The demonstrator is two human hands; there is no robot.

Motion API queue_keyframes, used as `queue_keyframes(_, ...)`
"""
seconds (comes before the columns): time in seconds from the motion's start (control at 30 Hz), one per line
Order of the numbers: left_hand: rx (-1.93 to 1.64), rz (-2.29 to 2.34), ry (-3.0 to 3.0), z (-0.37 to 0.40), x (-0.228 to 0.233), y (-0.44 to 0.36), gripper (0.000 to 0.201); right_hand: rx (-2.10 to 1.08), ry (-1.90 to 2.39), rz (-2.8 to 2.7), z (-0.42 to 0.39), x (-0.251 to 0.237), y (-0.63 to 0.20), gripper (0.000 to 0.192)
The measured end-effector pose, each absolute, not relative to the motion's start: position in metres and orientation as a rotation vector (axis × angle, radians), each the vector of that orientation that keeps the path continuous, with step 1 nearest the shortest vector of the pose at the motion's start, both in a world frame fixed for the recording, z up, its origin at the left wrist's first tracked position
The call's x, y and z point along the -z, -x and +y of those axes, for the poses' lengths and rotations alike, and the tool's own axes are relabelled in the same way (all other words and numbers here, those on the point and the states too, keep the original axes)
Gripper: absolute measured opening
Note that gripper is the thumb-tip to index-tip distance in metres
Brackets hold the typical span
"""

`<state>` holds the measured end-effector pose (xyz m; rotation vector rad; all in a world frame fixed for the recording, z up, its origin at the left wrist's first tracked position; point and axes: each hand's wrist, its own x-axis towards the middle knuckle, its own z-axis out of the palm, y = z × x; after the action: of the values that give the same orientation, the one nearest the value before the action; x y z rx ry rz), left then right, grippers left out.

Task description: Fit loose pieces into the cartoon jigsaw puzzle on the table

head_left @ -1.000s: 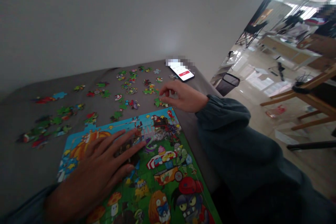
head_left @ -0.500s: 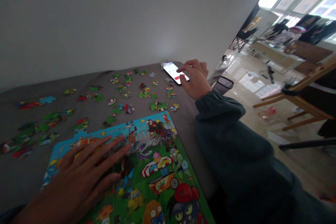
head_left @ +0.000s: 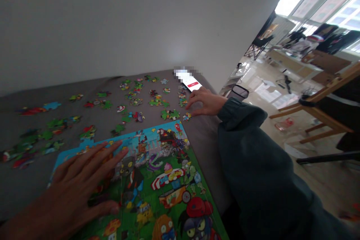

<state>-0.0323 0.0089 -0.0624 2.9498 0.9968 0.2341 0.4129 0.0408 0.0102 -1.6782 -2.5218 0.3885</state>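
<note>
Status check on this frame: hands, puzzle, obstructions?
Left hand flat on assembled puzzle. Right hand open by loose pieces, holding nothing. Phone beyond the fingers.

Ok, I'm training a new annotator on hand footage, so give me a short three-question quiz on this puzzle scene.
1. True or false: the left hand lies flat, fingers spread, on the jigsaw puzzle.
2. Multiple choice: the right hand rests on the table nearest to which thing? A) the loose pieces B) a mug C) a pair of scissors
3. Fill in: at the table's far corner, beyond the right hand, lies a ______ with a lit screen.

Key: 1 true; 2 A; 3 phone.
</note>
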Motion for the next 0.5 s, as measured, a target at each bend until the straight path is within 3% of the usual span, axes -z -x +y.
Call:
queue_keyframes(0.27, -0.204, 1.005, -3.03, 0.012, 0.06, 0.034, 0.101, -0.499, 1.705, -2.603, 0.044, -0.004, -0.39, 0.019)
queue_keyframes(0.4, -0.074, 0.996, -3.014, 0.014, 0.053, 0.034, 0.102, -0.828, 1.75, -2.443, 0.036, -0.013, -0.386, 0.013)
queue_keyframes(0.5, -0.109, 0.941, -3.005, 0.016, 0.051, 0.036, 0.106, -1.126, 1.435, -2.319, 0.024, -0.023, -0.371, 0.032)
